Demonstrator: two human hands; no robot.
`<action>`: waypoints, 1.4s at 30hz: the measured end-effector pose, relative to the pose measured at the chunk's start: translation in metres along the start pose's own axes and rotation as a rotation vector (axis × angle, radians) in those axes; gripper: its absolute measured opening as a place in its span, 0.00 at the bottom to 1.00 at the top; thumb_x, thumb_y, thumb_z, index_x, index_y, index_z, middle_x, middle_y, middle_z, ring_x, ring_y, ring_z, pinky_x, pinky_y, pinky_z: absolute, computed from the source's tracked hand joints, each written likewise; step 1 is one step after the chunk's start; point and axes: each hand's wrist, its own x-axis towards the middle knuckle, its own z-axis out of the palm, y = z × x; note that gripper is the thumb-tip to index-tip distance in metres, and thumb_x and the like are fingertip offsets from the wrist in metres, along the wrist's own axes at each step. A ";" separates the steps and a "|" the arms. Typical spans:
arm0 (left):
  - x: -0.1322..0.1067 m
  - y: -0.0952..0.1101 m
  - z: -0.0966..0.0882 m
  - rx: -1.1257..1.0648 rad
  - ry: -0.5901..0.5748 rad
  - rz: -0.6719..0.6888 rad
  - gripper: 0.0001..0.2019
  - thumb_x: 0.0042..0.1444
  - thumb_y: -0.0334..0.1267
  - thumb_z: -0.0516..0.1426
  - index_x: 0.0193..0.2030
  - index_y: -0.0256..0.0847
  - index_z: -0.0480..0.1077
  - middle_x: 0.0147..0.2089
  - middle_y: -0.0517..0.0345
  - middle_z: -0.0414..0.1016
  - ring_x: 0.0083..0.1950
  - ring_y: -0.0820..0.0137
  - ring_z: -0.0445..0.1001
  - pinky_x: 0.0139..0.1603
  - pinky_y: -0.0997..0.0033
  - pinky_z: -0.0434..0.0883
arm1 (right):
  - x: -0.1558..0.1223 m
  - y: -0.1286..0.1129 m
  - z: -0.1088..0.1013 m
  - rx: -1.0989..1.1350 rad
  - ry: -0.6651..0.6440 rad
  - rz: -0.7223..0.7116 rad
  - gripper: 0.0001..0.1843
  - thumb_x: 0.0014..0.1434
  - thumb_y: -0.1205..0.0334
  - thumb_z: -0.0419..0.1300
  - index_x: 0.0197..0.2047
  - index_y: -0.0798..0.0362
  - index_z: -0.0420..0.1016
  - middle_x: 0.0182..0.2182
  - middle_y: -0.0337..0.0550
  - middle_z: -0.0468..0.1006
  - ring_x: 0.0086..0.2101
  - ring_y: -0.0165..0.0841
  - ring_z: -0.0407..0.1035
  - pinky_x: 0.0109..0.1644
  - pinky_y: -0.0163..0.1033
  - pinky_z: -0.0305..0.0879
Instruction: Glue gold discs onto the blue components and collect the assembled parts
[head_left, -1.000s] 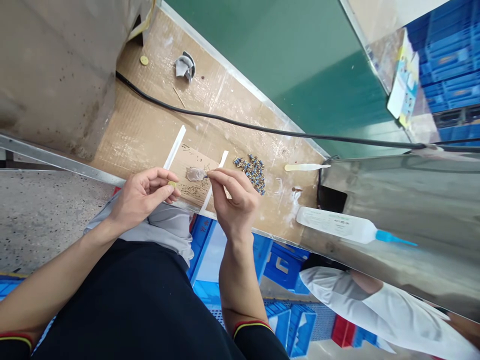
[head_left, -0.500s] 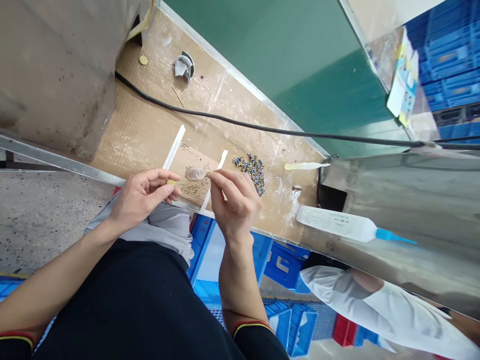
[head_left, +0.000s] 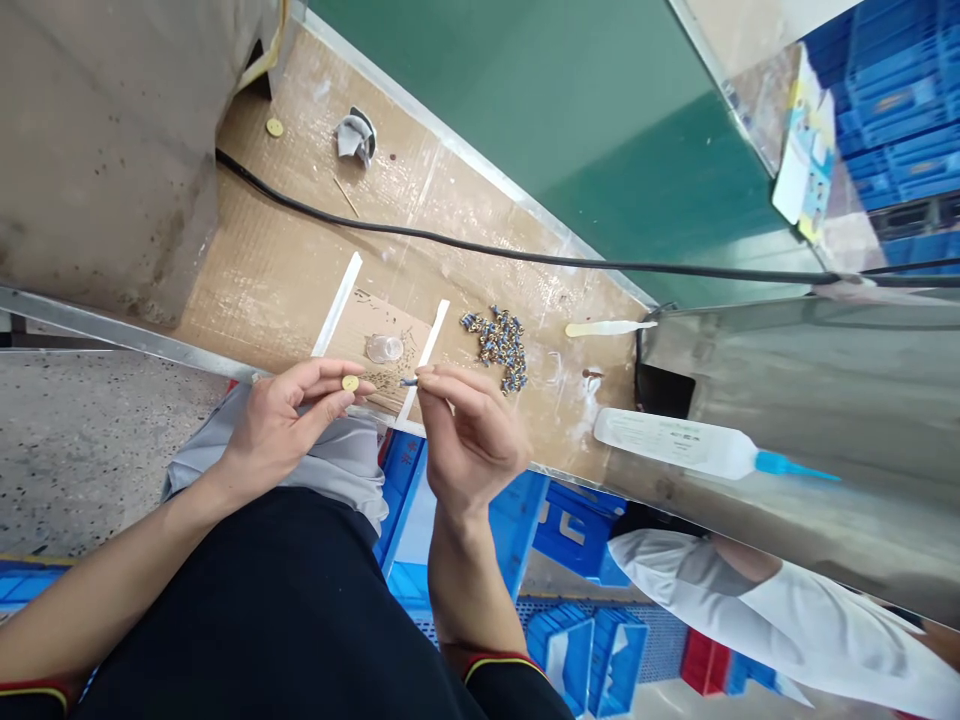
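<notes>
A brass disc (head_left: 350,383) is being pinched by the left fingers (head_left: 322,373), a blue pin (head_left: 409,381) by the right fingers (head_left: 450,386) (both being held just apart).

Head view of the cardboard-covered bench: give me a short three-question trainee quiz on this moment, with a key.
1. Multiple choice: what does the left hand pinch? A tweezers; B a small round gold-coloured disc; C a wooden spatula.
2. True or false: the right hand pinches the squeeze bottle with the blue nozzle.
3. Fill the gap: the heap of small blue-and-gold parts lies nearer the ___ hand.

Key: 1 B; 2 false, it pinches a small blue part; 3 right.
</notes>
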 end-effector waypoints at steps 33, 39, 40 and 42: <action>-0.016 0.016 0.008 0.315 0.049 0.216 0.13 0.79 0.44 0.67 0.65 0.54 0.85 0.60 0.60 0.93 0.59 0.59 0.94 0.63 0.62 0.88 | -0.009 -0.023 0.011 0.068 -0.048 -0.145 0.23 0.73 0.76 0.71 0.62 0.40 0.89 0.51 0.43 0.93 0.47 0.40 0.91 0.53 0.46 0.93; -0.019 0.020 0.008 0.530 0.077 0.416 0.12 0.82 0.42 0.63 0.66 0.52 0.84 0.59 0.58 0.94 0.55 0.59 0.95 0.59 0.60 0.89 | -0.013 -0.021 0.006 0.012 -0.065 -0.212 0.28 0.73 0.76 0.70 0.68 0.38 0.87 0.52 0.44 0.93 0.47 0.42 0.92 0.52 0.47 0.93; -0.020 0.021 0.009 0.566 0.083 0.442 0.12 0.83 0.41 0.62 0.66 0.52 0.84 0.58 0.57 0.94 0.54 0.58 0.95 0.58 0.60 0.89 | -0.014 -0.021 0.006 0.004 -0.070 -0.223 0.29 0.73 0.76 0.70 0.69 0.38 0.86 0.53 0.44 0.93 0.47 0.43 0.92 0.52 0.47 0.94; -0.021 0.023 0.009 0.641 0.102 0.487 0.13 0.83 0.39 0.61 0.66 0.50 0.84 0.58 0.56 0.94 0.53 0.58 0.95 0.56 0.61 0.89 | -0.016 -0.020 0.005 -0.020 -0.080 -0.244 0.31 0.74 0.76 0.70 0.72 0.37 0.85 0.54 0.44 0.93 0.48 0.43 0.92 0.51 0.48 0.94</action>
